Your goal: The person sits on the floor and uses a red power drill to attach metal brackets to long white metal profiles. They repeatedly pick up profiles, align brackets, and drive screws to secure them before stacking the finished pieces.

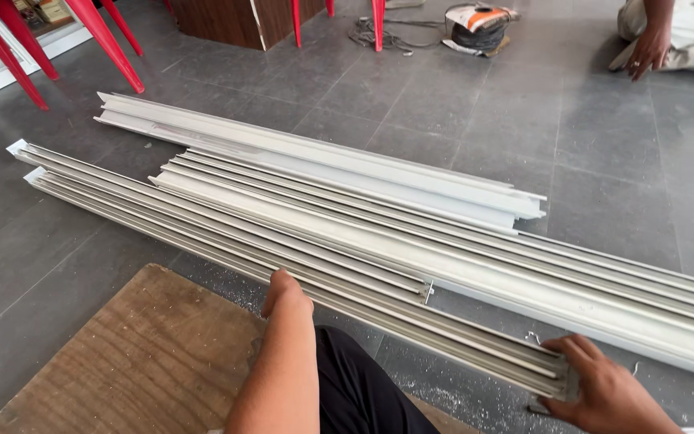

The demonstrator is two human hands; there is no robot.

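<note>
— Where are the hands?

— Both are on the nearest aluminium rail (pixel 299 269), the long grey profile lying on the floor (pixel 604 161) closest to the person. The left hand (pixel 285 293) rests on its near edge about midway along, fingers curled over the top; I cannot tell how firmly it grips. The right hand (pixel 600 390) cups the rail's cut end at the lower right, fingers spread around the end face.

— And the rail relative to them?

— It runs diagonally from far left to near right, passing under the left hand and ending in the right one.

— What lies around it?

— More aluminium profiles (pixel 347 173) are stacked just beyond it, touching side by side. A plywood board (pixel 122 354) lies on the floor under the left forearm. Red chair legs (pixel 98 36) stand at the far left, a coil of cable (pixel 475 32) farther back, and another person's hand (pixel 648 52) rests on the floor at top right.
</note>
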